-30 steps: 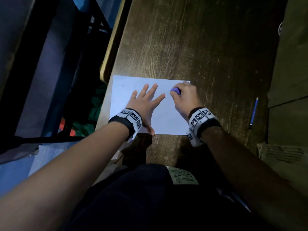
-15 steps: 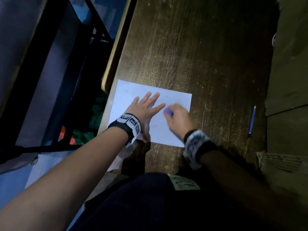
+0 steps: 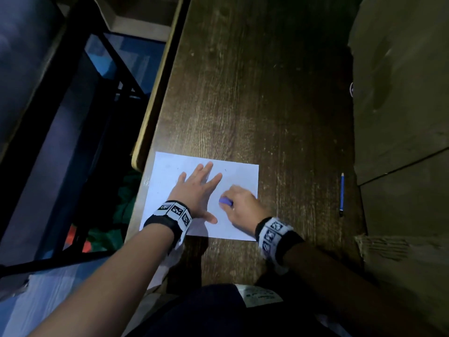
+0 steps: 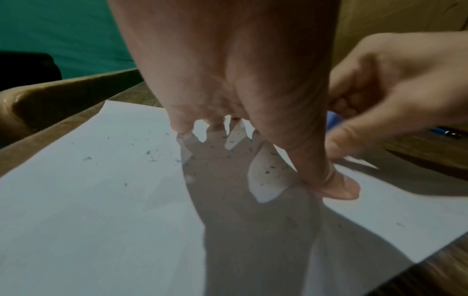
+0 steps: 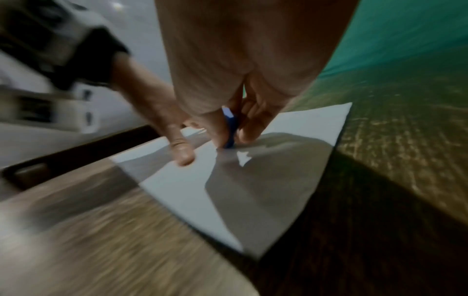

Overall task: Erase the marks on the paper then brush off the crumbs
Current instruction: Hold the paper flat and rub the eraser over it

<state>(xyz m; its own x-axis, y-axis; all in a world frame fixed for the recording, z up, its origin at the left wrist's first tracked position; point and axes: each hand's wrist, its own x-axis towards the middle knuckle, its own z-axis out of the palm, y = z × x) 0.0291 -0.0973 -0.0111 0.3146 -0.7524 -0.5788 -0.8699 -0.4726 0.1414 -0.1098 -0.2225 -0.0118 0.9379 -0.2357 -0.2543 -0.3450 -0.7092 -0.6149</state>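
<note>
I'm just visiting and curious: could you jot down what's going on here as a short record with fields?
Activity: a person is rubbing marks off a sheet of paper
Paper: white sheet lying flat near the table's left edge
Table: dark wood
Left hand: fingers spread flat, pressing the paper down
Right hand: pinches a blue eraser against the paper
Crumbs: small dark specks scattered on the paper, not yet brushed off
Pencil: blue, lying on the table to the right, apart from the paper

Dim room, light from above; hard hand shadows on paper [image 4: 101, 200]; right wrist view motion-blurred, head view edges dark.
</note>
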